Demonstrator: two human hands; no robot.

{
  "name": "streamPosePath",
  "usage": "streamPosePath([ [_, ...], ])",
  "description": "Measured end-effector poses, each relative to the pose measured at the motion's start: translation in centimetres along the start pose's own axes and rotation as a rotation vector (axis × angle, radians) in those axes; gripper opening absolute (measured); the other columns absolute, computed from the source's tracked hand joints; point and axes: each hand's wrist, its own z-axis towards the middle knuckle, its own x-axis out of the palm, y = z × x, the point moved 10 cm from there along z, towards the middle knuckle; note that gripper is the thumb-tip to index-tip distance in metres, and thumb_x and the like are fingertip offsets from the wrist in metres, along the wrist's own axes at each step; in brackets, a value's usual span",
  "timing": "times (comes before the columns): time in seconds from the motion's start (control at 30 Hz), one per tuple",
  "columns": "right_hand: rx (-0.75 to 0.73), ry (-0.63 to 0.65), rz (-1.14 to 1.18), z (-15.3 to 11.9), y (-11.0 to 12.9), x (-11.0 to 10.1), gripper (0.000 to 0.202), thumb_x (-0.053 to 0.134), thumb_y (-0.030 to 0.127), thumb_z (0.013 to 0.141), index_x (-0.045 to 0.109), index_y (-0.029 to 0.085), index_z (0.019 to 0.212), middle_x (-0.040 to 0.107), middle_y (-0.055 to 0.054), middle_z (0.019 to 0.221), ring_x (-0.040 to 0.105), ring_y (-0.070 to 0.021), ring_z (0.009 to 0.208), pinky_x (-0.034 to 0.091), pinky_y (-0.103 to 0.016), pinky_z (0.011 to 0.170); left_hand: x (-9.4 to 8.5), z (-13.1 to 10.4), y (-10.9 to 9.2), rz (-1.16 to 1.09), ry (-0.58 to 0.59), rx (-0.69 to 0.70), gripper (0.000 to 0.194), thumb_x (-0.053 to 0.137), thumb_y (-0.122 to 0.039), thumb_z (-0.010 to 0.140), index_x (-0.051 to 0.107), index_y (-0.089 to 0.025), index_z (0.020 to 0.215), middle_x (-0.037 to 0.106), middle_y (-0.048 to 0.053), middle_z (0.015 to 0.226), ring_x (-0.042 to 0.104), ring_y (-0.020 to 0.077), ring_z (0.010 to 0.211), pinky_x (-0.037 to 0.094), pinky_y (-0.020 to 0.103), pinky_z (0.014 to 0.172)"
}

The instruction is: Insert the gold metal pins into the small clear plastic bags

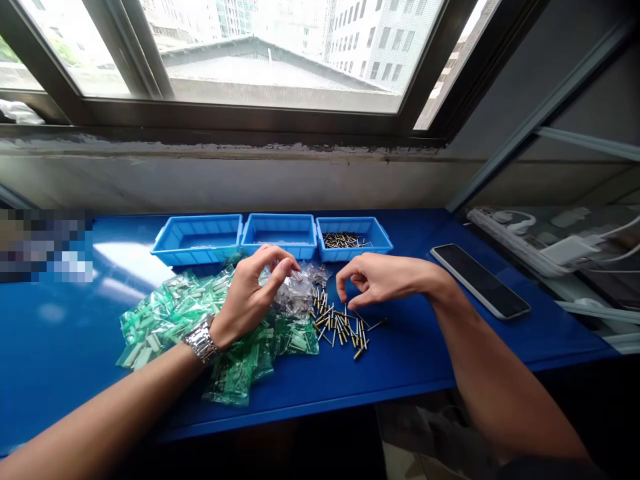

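the right hand (377, 280) curls narrowly above loose metal pins (340, 327) on the blue table (405, 357); one stem is best pinched lightly. the left hand (257, 293) bends over green bags (170, 313); whether either holds something, i cannot tell.

Blue flat tabletop (400, 360), centre: smooth, glossy, glare left. Three blue rectangular plastic bins (283, 251): slight sheen. Green translucent packets (193, 300), left of centre: crinkly plastic film, shiny. Slim gold-and-silver pins (341, 330): shiny, metallic. Silver link-band watch (202, 341): polished metal. Ledge (225, 148) under window: rough, flaking paint.
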Motion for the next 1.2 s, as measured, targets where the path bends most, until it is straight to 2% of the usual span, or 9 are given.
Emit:
streamPosePath([
  [0.27,-0.065,-0.010,0.010,0.5,0.7,0.6,0.010,0.081,0.031,0.081,0.080,0.022,0.083,0.052,0.005,0.055,0.040,-0.0085,0.045,0.026,-0.024,0.043,0.2,0.0,-0.2,0.009,0.027,0.009,0.031,0.050,-0.035,0.105,0.070,-0.019,0.088,0.069,0.004,0.084,0.061,0.0165,0.077,0.048,0.030,0.070],
  [0.53,-0.061,0.084,0.047,0.8,0.4,1.5,0.013,0.076,0.032,0.084,0.078,0.020,0.081,0.046,0.007,0.053,0.037,-0.0084,0.046,0.027,-0.024,0.044,0.4,0.0,-0.5,0.013,0.054,0.014,0.031,0.050,-0.034,0.105,0.070,-0.019,0.087,0.069,0.004,0.083,0.063,0.0162,0.076,0.048,0.029,0.068],
  [0.77,-0.052,0.104,0.048,0.7,0.9,1.9,0.009,0.068,0.018,0.083,0.076,0.016,0.079,0.049,0.006,0.056,0.040,-0.0083,0.049,0.032,-0.022,0.046,0.5,0.0,-0.4,0.002,0.060,0.012,0.030,0.051,-0.034,0.105,0.071,-0.019,0.088,0.069,0.003,0.083,0.062,0.0157,0.076,0.047,0.030,0.070],
  [0.87,-0.077,-0.015,0.053,0.7,1.3,0.6,0.009,0.068,0.022,0.085,0.073,0.017,0.079,0.043,0.007,0.055,0.036,-0.0081,0.049,0.030,-0.022,0.047,0.5,0.0,-0.4,0.017,0.054,0.016,0.029,0.051,-0.033,0.105,0.070,-0.019,0.087,0.069,0.003,0.084,0.061,0.0162,0.077,0.047,0.032,0.072],
  [1.03,-0.193,-0.383,0.131,0.9,2.9,-2.5,0.017,0.069,0.032,0.090,0.071,0.016,0.086,0.037,0.009,0.056,0.032,-0.0082,0.051,0.027,-0.024,0.050,-0.2,-0.1,-0.6,0.087,-0.018,0.050,0.018,0.056,-0.032,0.102,0.070,-0.020,0.097,0.070,0.004,0.096,0.060,0.0188,0.088,0.047,0.035,0.078],
  [1.13,-0.228,-0.532,0.157,1.1,3.5,-3.0,0.017,0.069,0.032,0.091,0.070,0.016,0.087,0.035,0.010,0.054,0.030,-0.0078,0.051,0.027,-0.024,0.051,-0.5,-0.1,-0.8,0.135,-0.043,0.077,0.013,0.063,-0.030,0.099,0.069,-0.021,0.104,0.069,0.003,0.101,0.059,0.0189,0.091,0.047,0.034,0.080],
  [1.2,-0.230,-0.583,0.172,1.2,3.6,-2.9,0.017,0.068,0.031,0.092,0.069,0.016,0.087,0.033,0.010,0.053,0.028,-0.0075,0.049,0.026,-0.024,0.051,-0.4,0.0,-1.0,0.153,-0.037,0.091,0.013,0.066,-0.029,0.097,0.069,-0.021,0.106,0.069,0.003,0.101,0.059,0.0191,0.093,0.048,0.034,0.081],
])
